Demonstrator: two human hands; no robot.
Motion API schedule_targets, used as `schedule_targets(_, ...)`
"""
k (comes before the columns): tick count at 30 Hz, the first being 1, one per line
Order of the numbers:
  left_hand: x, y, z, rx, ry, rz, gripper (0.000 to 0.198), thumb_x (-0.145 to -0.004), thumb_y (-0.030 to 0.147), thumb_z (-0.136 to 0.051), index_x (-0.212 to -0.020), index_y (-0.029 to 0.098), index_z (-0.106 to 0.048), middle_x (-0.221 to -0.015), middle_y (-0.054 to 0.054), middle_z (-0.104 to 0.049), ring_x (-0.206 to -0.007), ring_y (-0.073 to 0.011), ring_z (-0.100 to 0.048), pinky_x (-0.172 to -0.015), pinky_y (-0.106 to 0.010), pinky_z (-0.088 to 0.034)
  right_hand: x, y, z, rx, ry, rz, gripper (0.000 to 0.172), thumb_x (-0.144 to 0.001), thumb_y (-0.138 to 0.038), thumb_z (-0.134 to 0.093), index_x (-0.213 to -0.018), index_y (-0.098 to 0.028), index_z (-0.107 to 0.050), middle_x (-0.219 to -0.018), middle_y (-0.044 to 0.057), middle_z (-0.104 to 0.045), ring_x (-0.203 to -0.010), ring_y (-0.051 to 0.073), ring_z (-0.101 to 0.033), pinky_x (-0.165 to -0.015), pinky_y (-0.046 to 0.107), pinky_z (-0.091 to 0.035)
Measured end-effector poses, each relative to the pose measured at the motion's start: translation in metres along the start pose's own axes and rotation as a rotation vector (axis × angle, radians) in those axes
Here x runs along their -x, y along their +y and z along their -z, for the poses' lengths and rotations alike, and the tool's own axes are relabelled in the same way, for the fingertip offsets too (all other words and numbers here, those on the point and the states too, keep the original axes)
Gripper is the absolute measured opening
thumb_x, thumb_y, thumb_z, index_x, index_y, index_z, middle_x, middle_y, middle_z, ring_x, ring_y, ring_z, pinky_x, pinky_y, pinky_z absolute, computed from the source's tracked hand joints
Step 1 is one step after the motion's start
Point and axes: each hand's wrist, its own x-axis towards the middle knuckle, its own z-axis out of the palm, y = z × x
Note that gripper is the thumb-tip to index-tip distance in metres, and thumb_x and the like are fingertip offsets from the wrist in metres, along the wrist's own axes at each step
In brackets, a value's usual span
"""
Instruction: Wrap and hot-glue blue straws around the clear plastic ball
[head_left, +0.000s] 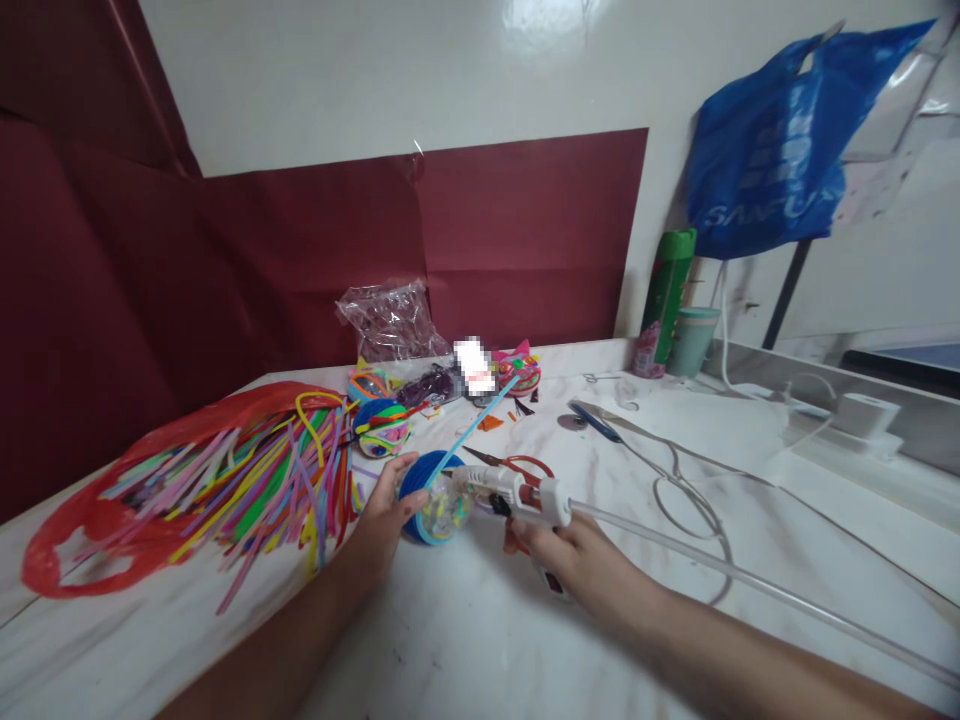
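Observation:
My left hand (pixel 391 505) is closed round a clear ball (pixel 444 512) that is partly wrapped in blue pipe cleaner, with colourful bits visible inside. From the ball a light blue pipe cleaner (pixel 478 424) sticks up to the right. In my right hand (pixel 551 545) is a white hot glue gun (pixel 504 486), its nozzle at the ball's upper right side; whether it touches I cannot tell. A long clear glue stick (pixel 750 577) runs out of the gun's back toward the lower right. Just behind the gun lie orange-handled scissors (pixel 529 464).
A red plastic bag (pixel 67 545) with many coloured pipe cleaners (pixel 255 490) lies at left. Behind stand a decorated ball (pixel 382 428), a pink decorated piece (pixel 519 370) and a clear plastic bag (pixel 394 318). A cable (pixel 694 525), a green spray can (pixel 666 300) and a cup (pixel 691 342) are at right.

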Motion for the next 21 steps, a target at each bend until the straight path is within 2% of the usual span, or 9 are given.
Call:
schedule_targets(8, 0.0003, 0.0016, -0.0017, 0.021, 0.045, -0.003, 0.051, -0.064, 0.026, -0.07, -0.113, 0.02, -0.054, -0.12, -0.008, -0.059, -0.115, -0.0291, -0.052, -0.096, -0.04, -0.039, 0.0001, 0.0002, 0.002, 0.027, 0.04, -0.002, 0.026, -0.078, -0.038, -0.043, -0.074, -0.017, -0.059, -0.068, -0.001, -0.05, -0.057, 0.012, -0.045, -0.049, 0.022, -0.037)
schedule_targets(11, -0.0001, 0.0007, -0.0008, 0.017, 0.043, -0.017, 0.051, -0.065, 0.026, -0.07, -0.113, 0.02, -0.054, -0.12, -0.008, -0.059, -0.115, -0.0291, -0.052, -0.098, -0.04, -0.038, 0.0, -0.0009, 0.0038, 0.053, 0.061, -0.014, 0.027, -0.078, -0.038, -0.043, -0.071, -0.017, -0.059, -0.064, -0.001, -0.048, -0.055, 0.012, -0.045, -0.049, 0.022, -0.036)
schedule_targets(21, -0.0007, -0.0021, 0.0009, 0.018, 0.015, 0.008, 0.054, -0.067, 0.026, -0.069, -0.118, 0.022, -0.051, -0.122, -0.008, -0.058, -0.111, -0.0279, -0.055, -0.091, -0.038, -0.043, 0.0009, 0.0003, -0.0018, 0.033, 0.008, -0.01, 0.029, -0.079, -0.042, -0.043, -0.074, -0.017, -0.058, -0.06, -0.002, -0.045, -0.053, 0.012, -0.044, -0.048, 0.022, -0.035)
